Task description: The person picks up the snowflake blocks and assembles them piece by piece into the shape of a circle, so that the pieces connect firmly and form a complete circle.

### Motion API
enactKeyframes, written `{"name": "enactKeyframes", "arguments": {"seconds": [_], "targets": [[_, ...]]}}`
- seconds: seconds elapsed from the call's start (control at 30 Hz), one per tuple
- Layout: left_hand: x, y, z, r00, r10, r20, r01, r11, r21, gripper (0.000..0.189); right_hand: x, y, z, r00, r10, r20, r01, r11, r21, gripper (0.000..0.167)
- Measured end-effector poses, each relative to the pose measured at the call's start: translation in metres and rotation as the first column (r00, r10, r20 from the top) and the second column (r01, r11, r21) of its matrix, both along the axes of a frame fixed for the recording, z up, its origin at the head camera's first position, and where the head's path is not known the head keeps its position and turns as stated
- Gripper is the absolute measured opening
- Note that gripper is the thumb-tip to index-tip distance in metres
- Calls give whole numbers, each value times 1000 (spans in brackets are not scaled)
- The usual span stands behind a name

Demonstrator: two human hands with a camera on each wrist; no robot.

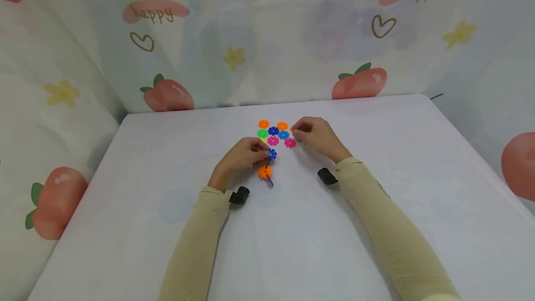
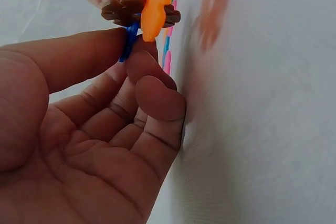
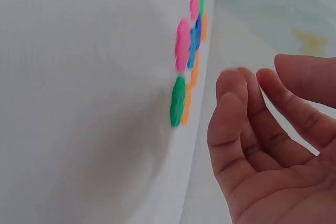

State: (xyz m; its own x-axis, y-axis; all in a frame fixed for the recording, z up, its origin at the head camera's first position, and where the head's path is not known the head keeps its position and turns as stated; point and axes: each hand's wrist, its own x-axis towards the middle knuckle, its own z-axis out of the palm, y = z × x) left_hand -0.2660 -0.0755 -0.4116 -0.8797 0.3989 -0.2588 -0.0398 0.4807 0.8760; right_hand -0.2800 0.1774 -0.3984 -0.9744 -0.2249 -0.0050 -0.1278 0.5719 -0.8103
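Note:
My left hand (image 1: pixel 241 156) pinches a blue snowflake disc (image 2: pixel 130 40) between thumb and forefinger. That disc is slotted into a small chain: a brown disc (image 2: pixel 122 11), an orange disc (image 1: pixel 265 172), and a purple disc (image 1: pixel 270 182) at the near end. Over the right side of the loose discs hovers my right hand (image 1: pixel 319 136), fingers loosely bent and nothing held between them. Nearest to it lie a green disc (image 3: pixel 178 102) and an orange one (image 3: pixel 186 106), flat on the table. Two pink discs (image 1: pixel 273 140) (image 1: pixel 290 143) lie between the hands.
More loose discs lie close together beyond the hands: orange (image 1: pixel 264 124), green (image 1: pixel 262 134), dark blue (image 1: pixel 273 131) and light blue (image 1: pixel 283 135). They rest on a white-covered table (image 1: pixel 125 189). A patterned curtain (image 1: pixel 267 36) hangs along the table's far edge.

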Motion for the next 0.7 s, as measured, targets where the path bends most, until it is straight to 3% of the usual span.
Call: {"name": "enactKeyframes", "arguments": {"seconds": [0.17, 0.3, 0.47, 0.7], "targets": [[0, -1, -2, 1000, -3, -20, 2, 1000, -23, 19, -14, 14, -1, 1000, -23, 15, 21, 992, 122, 28], [0, -1, -3, 1000, -11, -24, 10, 999, -33, 20, -24, 25, -4, 998, 8, 65, -20, 980, 200, 30], [-1, -2, -3, 1000, 13, -5, -13, 998, -61, 18, -34, 24, -8, 992, 43, 116, -72, 965, 251, 30], [-1, -3, -3, 1000, 21, -12, -21, 998, -58, 18, -34, 22, -13, 993, 72, 89, -94, 956, 279, 28]]}}
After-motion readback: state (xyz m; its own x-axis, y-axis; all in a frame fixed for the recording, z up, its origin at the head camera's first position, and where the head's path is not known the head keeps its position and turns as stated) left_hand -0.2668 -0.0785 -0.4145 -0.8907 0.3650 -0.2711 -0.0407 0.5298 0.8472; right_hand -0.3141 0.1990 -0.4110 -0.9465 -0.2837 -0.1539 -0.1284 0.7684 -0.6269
